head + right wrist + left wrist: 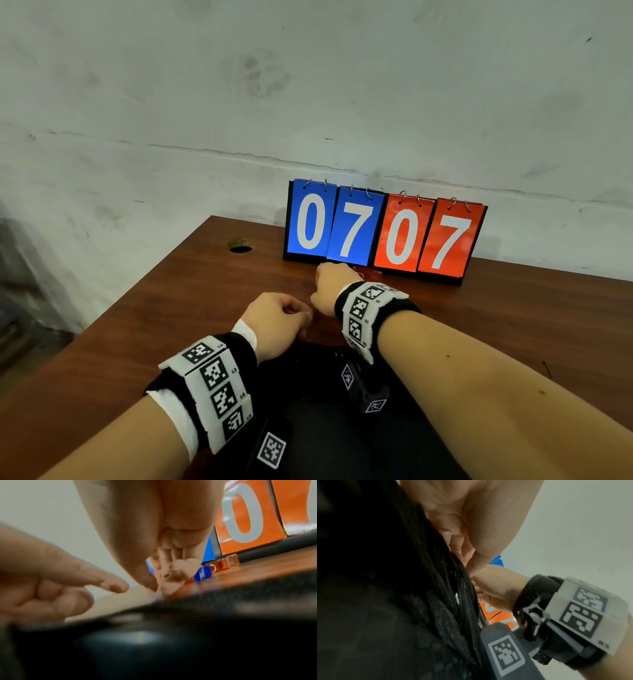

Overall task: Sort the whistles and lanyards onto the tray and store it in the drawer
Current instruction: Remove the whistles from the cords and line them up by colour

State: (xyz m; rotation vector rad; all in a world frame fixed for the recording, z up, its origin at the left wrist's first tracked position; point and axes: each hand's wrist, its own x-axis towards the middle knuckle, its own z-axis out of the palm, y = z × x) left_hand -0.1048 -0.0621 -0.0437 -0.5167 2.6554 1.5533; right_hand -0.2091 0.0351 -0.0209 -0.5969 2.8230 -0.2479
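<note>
Holds left hand [279, 320] at far edge of black tray [342, 445], fingers curled against black lanyards [436, 588]; can't tell if gripping. Has right hand [330, 287] near scoreboard [352, 226] base, fingers curled down to table [171, 308], grip unclear. Finds blue whistle [203, 573] and orange whistle [223, 565] on table just past those fingers

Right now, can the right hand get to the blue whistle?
Probably yes. The right hand points its fingers down at the table right beside the blue whistle, and nothing sits between them. The scoreboard stands behind the whistle, out of the way.
</note>
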